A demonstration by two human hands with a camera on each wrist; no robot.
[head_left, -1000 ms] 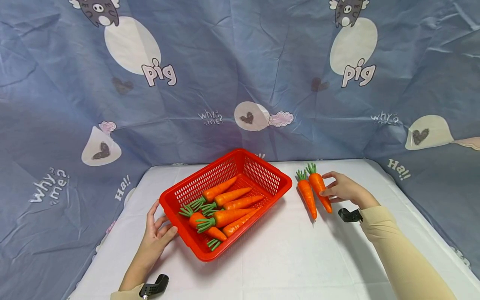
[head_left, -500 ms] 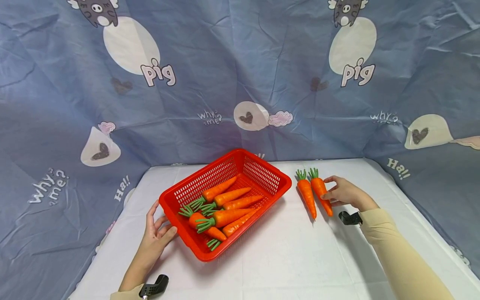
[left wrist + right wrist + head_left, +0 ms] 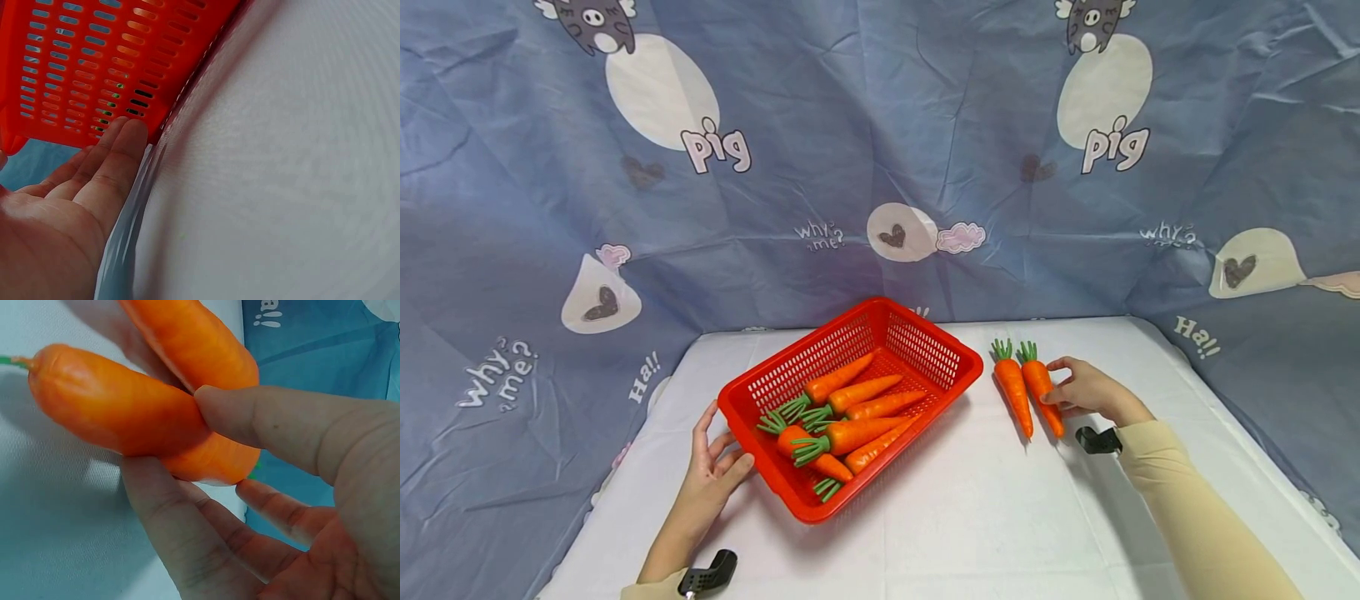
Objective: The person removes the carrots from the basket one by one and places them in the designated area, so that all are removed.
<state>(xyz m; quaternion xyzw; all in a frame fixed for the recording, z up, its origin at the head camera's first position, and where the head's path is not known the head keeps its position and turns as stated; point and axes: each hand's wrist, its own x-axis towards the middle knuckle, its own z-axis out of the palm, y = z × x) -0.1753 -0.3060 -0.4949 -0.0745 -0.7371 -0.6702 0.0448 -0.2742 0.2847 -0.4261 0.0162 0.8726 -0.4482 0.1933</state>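
My right hand [image 3: 1086, 389] pinches the right-hand one of two orange carrots [image 3: 1039, 383] on the white table, both with green tops pointing away. Seen from the right wrist, the thumb lies on one side of the held carrot [image 3: 119, 406] and fingers touch the other side. The second carrot [image 3: 1012, 385] lies close on its left, tips pointing toward me. At the left, my left hand [image 3: 706, 473] touches the outside of a red perforated basket [image 3: 811, 508], thumb at the rim. In the left wrist view, fairly straight fingers [image 3: 128, 140] rest against its wall.
Several carrots [image 3: 861, 434] lie inside the basket, mostly toward its near left part. A blue patterned cloth [image 3: 880, 150] hangs behind and beside the white table [image 3: 985, 517]. A black strap-on device [image 3: 1100, 439] sits on the right wrist, another [image 3: 709, 575] on the left.
My right hand has drawn the right-hand carrot slightly toward me, so its top now lies about level with its neighbour's. The left hand and the basket have stayed put.
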